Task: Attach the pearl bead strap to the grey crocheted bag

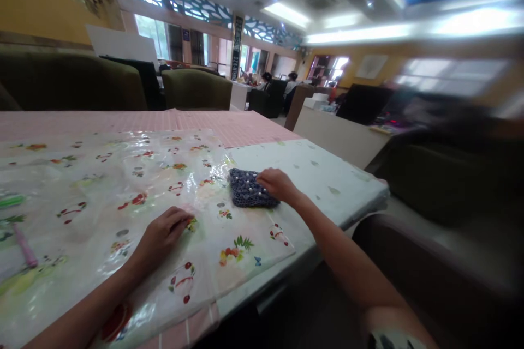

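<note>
A dark blue knitted or crocheted piece [250, 190], dotted with several white pearl-like beads, lies flat on the table near the plastic sheet's right edge. Over its upper right part is my right hand [279, 184], thumb and fingertips pinched together. Whatever is between those fingertips is too small to tell. To the left and nearer to me, my left hand [164, 230] rests low over the flowered plastic sheet [151, 174]. Its fingers are curled and pressed together, apart from the knitted piece, and their tips hide anything they hold.
A pink pen-like stick [25, 248] and a bright green item [11, 201] lie at the far left. Pink striped cloth [245, 124] covers the table's back part, pale cloth [311, 166] its right. Chairs [196, 89] stand behind; people sit farther off.
</note>
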`<state>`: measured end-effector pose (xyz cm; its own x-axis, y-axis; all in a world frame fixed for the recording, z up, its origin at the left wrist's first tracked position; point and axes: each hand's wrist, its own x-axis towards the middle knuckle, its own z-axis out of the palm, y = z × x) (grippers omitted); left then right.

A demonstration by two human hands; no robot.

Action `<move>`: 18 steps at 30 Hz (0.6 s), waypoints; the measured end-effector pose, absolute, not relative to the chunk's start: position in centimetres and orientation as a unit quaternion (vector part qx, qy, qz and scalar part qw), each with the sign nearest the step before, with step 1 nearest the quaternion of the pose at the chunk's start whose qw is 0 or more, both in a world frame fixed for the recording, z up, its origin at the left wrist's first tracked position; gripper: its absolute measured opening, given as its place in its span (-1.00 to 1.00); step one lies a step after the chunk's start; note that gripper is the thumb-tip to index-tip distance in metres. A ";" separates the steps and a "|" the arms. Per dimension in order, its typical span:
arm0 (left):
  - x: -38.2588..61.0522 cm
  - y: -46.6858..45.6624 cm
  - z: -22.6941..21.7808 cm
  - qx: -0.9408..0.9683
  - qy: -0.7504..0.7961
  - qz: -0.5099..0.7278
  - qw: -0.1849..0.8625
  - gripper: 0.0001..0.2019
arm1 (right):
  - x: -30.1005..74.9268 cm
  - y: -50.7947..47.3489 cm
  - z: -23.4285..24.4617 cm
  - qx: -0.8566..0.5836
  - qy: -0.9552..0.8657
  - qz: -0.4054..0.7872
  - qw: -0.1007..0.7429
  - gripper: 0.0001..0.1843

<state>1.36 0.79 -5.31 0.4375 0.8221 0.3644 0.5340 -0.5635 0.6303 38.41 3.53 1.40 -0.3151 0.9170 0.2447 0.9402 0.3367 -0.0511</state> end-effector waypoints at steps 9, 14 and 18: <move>0.9 1.0 -5.4 0.827 0.404 0.324 0.218 -0.74 | 39.7 15.2 2.6 -0.700 -0.702 0.118 -0.056 -0.80; 0.9 0.9 -5.1 0.829 0.404 0.319 0.217 -0.75 | 37.7 17.2 1.1 -0.672 -0.699 0.201 -0.140 -0.76; 1.0 0.8 -4.9 0.832 0.404 0.313 0.215 -0.74 | 37.8 17.5 0.8 -0.666 -0.697 0.216 -0.156 -0.74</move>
